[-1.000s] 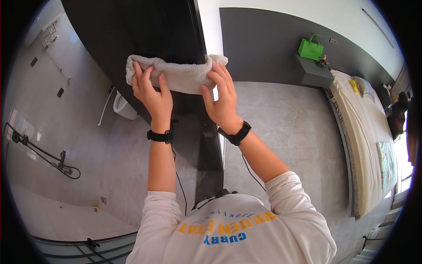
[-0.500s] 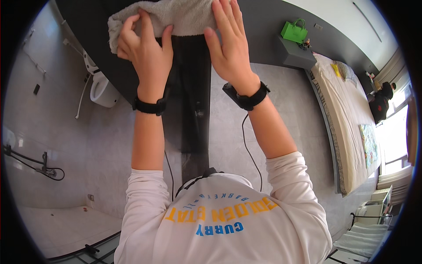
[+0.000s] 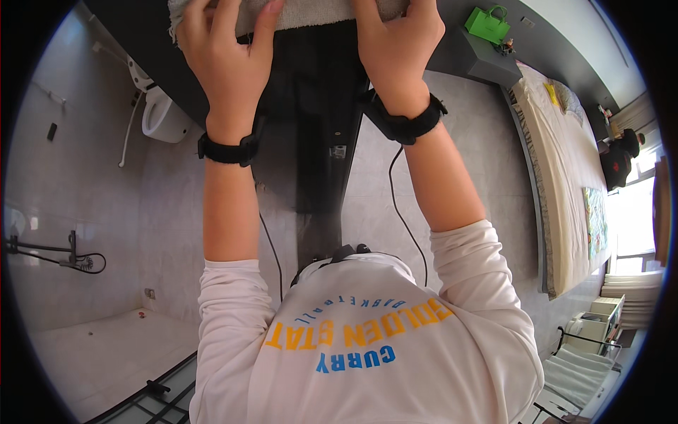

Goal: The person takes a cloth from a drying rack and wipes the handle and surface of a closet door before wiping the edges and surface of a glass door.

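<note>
A grey-beige towel [image 3: 314,13] lies against a glossy black surface [image 3: 318,78] at the top of the view, and its upper part is cut off by the frame edge. My left hand [image 3: 229,60] holds the towel's left part, fingers bent over it and the thumb apart. On the right part, my right hand [image 3: 399,53] presses and holds the cloth; its fingertips run out of view. Black straps with small devices sit on both wrists.
Left of the dark panel are a white toilet [image 3: 164,116] and a shower hose [image 3: 88,263]. To the right stand a bed [image 3: 554,177] and a grey ledge [image 3: 491,62] bearing a green bag [image 3: 487,25]. Thin black cables [image 3: 406,219] hang beside my body.
Both hands and the towel have shifted up in the view, partly past its edge. My right hand has moved right, farther from the left one, and more of the black surface shows between them.
</note>
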{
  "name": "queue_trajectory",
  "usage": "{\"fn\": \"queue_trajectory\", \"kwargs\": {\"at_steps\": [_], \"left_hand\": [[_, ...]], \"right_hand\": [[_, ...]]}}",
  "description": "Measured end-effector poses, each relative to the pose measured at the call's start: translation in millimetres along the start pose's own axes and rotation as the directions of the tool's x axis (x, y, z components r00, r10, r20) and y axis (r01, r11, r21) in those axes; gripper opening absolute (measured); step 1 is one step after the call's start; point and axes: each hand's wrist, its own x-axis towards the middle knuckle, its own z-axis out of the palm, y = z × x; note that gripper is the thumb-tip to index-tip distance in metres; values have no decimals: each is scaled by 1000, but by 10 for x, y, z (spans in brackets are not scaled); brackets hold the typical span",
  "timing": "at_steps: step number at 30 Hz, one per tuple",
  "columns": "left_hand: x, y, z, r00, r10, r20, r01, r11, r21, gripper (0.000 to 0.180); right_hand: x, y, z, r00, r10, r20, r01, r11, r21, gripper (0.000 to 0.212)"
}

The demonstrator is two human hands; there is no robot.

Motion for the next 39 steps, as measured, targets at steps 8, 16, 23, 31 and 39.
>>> {"fn": "queue_trajectory", "kwargs": {"at_steps": [8, 16, 23, 31, 39], "left_hand": [[-619, -124, 67, 994, -91, 57, 91, 996, 14, 43], [-1579, 349, 127, 932, -172, 319, 248, 944, -215, 28], [-2271, 548, 126, 874, -263, 409, 368, 908, -202, 26], [-2337, 568, 11, 813, -298, 500, 406, 906, -121, 48], [-1095, 342, 60, 924, -239, 298, 240, 970, 33, 59]], "right_hand": [[-796, 252, -121, 995, -71, 65, 80, 986, -146, 68], [-1668, 379, -294, 995, 7, 102, 12, 984, -180, 71], [-2186, 425, -628, 948, 127, 290, -93, 988, -127, 64], [-2109, 407, -749, 925, 205, 321, -144, 968, -204, 40], [-1217, 172, -403, 993, 88, 74, -93, 993, 73, 36]]}}
